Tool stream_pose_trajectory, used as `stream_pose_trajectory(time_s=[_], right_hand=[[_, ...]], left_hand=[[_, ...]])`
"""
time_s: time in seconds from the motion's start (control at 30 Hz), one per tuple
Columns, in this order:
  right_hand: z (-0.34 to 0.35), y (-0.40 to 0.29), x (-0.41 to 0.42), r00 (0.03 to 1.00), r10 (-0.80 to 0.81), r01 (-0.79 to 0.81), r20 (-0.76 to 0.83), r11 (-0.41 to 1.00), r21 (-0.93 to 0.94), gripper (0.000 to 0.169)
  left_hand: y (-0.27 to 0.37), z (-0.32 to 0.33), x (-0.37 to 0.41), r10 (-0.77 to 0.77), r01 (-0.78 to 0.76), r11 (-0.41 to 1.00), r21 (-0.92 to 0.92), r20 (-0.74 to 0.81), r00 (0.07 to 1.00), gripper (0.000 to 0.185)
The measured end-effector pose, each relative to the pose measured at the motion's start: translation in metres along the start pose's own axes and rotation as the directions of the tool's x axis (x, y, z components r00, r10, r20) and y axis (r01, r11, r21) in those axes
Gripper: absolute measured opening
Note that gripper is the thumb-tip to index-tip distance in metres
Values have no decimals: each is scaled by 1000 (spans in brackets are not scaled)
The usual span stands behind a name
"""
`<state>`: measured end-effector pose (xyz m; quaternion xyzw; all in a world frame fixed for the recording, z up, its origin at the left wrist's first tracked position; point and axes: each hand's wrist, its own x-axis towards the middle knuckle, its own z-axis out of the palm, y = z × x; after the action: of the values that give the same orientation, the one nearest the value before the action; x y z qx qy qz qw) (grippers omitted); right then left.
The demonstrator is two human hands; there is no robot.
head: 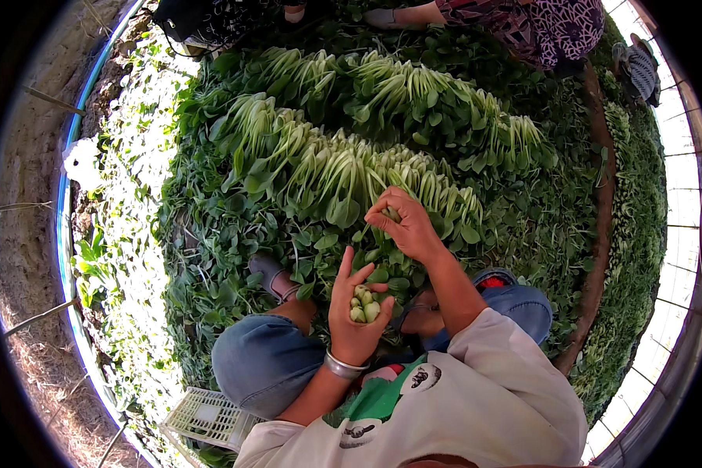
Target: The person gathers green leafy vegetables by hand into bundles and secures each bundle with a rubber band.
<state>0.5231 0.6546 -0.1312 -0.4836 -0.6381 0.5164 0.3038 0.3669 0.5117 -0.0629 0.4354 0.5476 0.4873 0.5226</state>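
My left hand [357, 316], with a silver bangle at the wrist, holds several cut stem bases of leafy greens [364, 305] in its palm, the index finger pointing away. My right hand [406, 225] is curled at the near edge of a long row of harvested leafy greens [322, 152], its fingers closed around a small pale green piece [391, 214] that they partly hide. The row lies with pale stems up and leaves hanging down. Beyond it lies a second row of greens [433, 88] laid the same way.
Loose leaves cover the ground [222, 257] around my feet. A pale plastic crate [210, 418] is beside my knee at lower left. Two people [538, 29] are at the far side, and another person [640, 67] is at upper right. A brown strip [599, 234] runs along the right.
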Motion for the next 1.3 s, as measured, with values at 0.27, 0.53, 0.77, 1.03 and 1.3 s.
stream_pose_trajectory(time_s=[0.27,0.53,0.77,1.03,1.3], right_hand=[[7,-83,-93,979,-182,194,-97,972,135,27],[11,-119,-147,983,-95,93,-157,995,-16,34],[32,-96,-160,959,-266,273,-95,960,67,56],[28,-51,-134,955,44,-248,294,661,708,45],[34,126,70,911,21,-291,-412,742,-604,26]], left_hand=[[-6,2,-10,161,-153,985,-74,119,980,53],[-3,-5,-22,291,-295,955,15,131,948,59],[-12,4,-31,123,-65,967,-246,228,966,72],[-6,-10,-35,-29,32,999,-21,101,994,49],[3,4,-39,-64,31,992,124,274,960,43]])
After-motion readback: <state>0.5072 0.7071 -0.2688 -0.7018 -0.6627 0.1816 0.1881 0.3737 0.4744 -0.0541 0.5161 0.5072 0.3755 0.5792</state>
